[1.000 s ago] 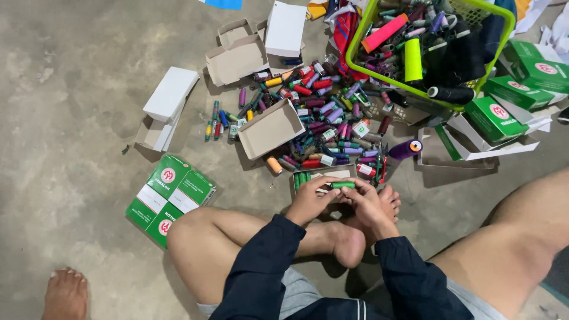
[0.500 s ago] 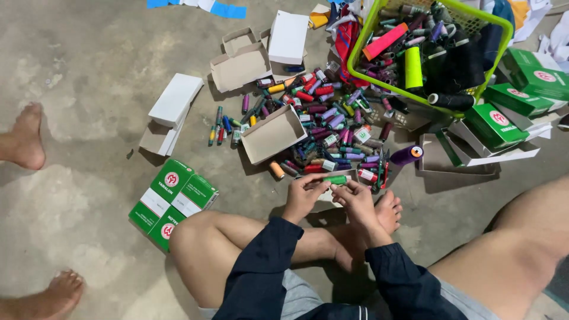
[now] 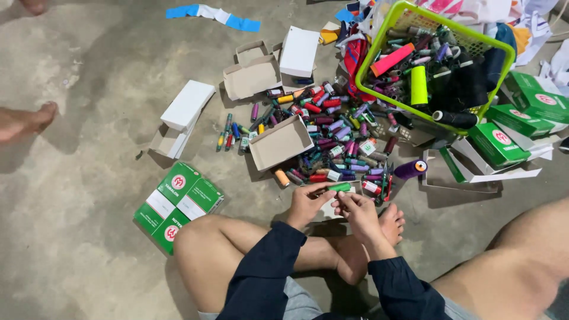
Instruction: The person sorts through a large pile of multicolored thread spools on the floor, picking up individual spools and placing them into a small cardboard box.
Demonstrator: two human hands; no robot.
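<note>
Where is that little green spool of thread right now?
In the head view, the green spool sits low and centre, pinched between the left hand and right hand, just below the pile of coloured spools and the open cardboard box.

floor: bare grey concrete, stained | light: even, soft shadows

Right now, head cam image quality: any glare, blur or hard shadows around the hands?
Head view: soft, even light, no glare on the concrete floor. Only faint shadows, under the legs and beside the open cardboard box. Left hand and right hand look reasonably sharp, as does the green spool they hold. Slight wide-angle stretch at the edges; the small spools in the pile are too fine to resolve.
</note>
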